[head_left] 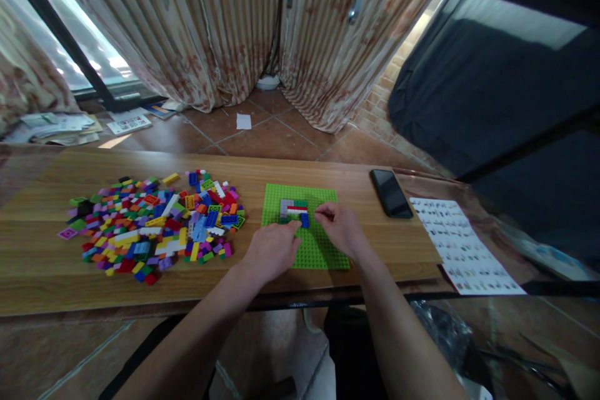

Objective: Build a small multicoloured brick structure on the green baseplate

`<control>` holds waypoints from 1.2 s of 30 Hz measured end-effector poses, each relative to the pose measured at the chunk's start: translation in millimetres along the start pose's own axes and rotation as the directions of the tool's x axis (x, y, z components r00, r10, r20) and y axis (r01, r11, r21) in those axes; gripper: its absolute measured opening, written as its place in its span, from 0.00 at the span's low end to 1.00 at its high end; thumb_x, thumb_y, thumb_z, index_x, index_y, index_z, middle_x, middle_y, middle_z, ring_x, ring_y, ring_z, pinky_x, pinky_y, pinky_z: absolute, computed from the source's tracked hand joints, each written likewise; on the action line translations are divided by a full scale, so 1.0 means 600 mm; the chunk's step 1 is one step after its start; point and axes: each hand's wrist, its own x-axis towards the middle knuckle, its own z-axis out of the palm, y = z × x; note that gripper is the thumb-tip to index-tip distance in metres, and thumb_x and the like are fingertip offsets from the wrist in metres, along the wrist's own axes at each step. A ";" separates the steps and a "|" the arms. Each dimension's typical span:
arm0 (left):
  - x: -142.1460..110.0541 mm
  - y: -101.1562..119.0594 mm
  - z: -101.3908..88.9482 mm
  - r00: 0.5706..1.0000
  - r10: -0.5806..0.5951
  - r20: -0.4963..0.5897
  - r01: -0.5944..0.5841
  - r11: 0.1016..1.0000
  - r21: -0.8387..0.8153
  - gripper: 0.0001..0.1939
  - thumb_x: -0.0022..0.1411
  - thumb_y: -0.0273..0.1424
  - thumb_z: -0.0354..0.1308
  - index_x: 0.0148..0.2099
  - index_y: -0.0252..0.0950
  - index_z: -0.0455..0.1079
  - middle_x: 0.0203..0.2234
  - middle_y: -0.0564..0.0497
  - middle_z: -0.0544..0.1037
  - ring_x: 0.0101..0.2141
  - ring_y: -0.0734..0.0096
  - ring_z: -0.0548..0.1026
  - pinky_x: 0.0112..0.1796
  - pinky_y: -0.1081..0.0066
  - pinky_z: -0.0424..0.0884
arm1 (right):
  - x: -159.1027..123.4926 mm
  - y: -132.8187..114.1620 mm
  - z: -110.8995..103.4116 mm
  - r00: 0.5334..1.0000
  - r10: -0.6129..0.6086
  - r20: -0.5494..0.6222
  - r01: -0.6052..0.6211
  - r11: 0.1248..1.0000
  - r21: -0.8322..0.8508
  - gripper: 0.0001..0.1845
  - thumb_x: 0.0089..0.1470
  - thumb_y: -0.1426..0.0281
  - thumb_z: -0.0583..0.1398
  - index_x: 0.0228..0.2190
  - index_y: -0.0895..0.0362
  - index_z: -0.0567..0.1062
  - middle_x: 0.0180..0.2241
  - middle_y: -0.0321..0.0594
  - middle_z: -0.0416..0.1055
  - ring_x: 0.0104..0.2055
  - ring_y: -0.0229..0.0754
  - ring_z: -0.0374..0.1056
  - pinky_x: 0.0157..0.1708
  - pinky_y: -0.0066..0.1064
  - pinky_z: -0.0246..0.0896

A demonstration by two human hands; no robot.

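A green baseplate (321,253) lies on the wooden table in front of me. Near its middle is a small build of toy bricks (297,204) with grey, green, red, white and blue parts. From the front left, my left hand (272,251) reaches over the plate, its index fingertip touching the front of the build. Its other fingers are curled, and anything under them is hidden. Just right of the build, my right hand (343,228) is closed in a pinch above the plate. Whatever is between those fingertips is too small to make out.
A wide pile of loose, many-coloured bricks (154,225) spreads over the table's left part. Toward the right lie a black phone (390,192) and a printed sheet (464,244) overhanging the table. Curtains (229,25) hang behind, and papers (51,128) rest at far left.
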 end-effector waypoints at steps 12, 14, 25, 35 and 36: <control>0.006 0.000 0.006 0.999 -0.004 -0.033 0.005 1.000 0.015 0.21 0.66 0.34 0.49 0.59 0.38 0.67 0.40 0.41 0.81 0.42 0.53 0.80 0.41 0.59 0.74 | -0.001 -0.017 0.008 0.997 0.059 0.060 -0.055 0.997 -0.060 0.09 0.54 0.65 0.62 0.28 0.56 0.80 0.29 0.39 0.79 0.32 0.41 0.72 0.32 0.29 0.59; 0.007 -0.002 0.006 0.999 -0.005 -0.037 0.006 1.000 0.014 0.21 0.66 0.34 0.49 0.59 0.39 0.67 0.41 0.41 0.81 0.42 0.54 0.80 0.41 0.59 0.74 | 0.000 -0.019 0.008 0.995 0.085 0.059 -0.081 0.994 -0.073 0.09 0.54 0.65 0.63 0.28 0.56 0.81 0.29 0.39 0.79 0.32 0.40 0.72 0.32 0.29 0.59; 0.004 -0.007 -0.018 0.998 -0.055 -0.037 0.055 0.998 0.007 0.20 0.66 0.34 0.49 0.58 0.40 0.68 0.39 0.44 0.81 0.41 0.55 0.79 0.40 0.62 0.73 | 0.001 -0.024 0.012 0.991 0.131 0.035 -0.128 0.989 -0.080 0.09 0.51 0.65 0.63 0.26 0.55 0.81 0.26 0.37 0.78 0.28 0.37 0.69 0.27 0.27 0.56; 0.006 -0.010 -0.014 0.997 -0.061 -0.038 0.061 0.998 0.019 0.19 0.67 0.34 0.48 0.58 0.43 0.69 0.40 0.45 0.81 0.41 0.58 0.79 0.40 0.63 0.73 | 0.014 -0.020 0.014 0.982 0.184 0.049 -0.176 0.975 -0.139 0.09 0.48 0.63 0.64 0.25 0.55 0.82 0.22 0.35 0.74 0.25 0.37 0.66 0.23 0.27 0.51; 0.006 -0.010 -0.013 0.998 -0.054 -0.040 0.055 0.998 0.018 0.19 0.67 0.34 0.48 0.58 0.43 0.69 0.40 0.45 0.81 0.41 0.58 0.79 0.40 0.64 0.73 | 0.017 -0.017 0.014 0.980 0.189 0.066 -0.178 0.975 -0.136 0.09 0.47 0.63 0.65 0.24 0.55 0.82 0.22 0.35 0.74 0.25 0.36 0.65 0.23 0.27 0.51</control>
